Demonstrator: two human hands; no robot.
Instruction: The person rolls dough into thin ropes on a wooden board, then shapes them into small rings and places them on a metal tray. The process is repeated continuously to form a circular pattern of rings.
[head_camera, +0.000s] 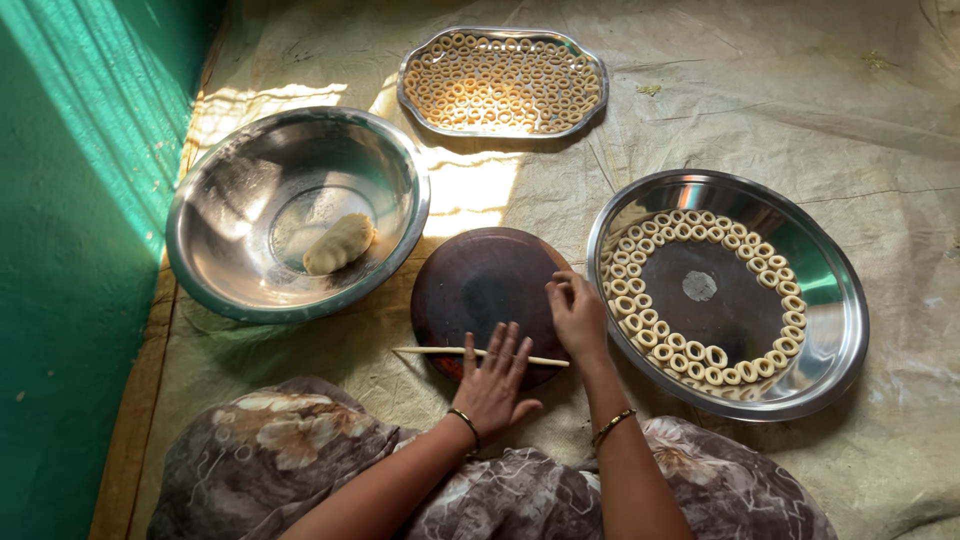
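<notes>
A dark round wooden board (480, 280) lies on the cloth in front of me. Across its near edge stretches a thin rope of pale dough (425, 351). My left hand (492, 380) rests flat on that rope with fingers spread. My right hand (577, 315) sits at the board's right edge, fingers curled; whether it pinches a bit of dough I cannot tell. To the right is a round steel plate (830, 330) with several small dough rings (690, 352) laid around its inside.
A big steel bowl (215, 200) at the left holds a lump of dough (338, 243). A steel tray (410, 85) at the back is packed with several dough rings. A green wall (70, 250) runs along the left. My patterned clothing (290, 460) covers my knees.
</notes>
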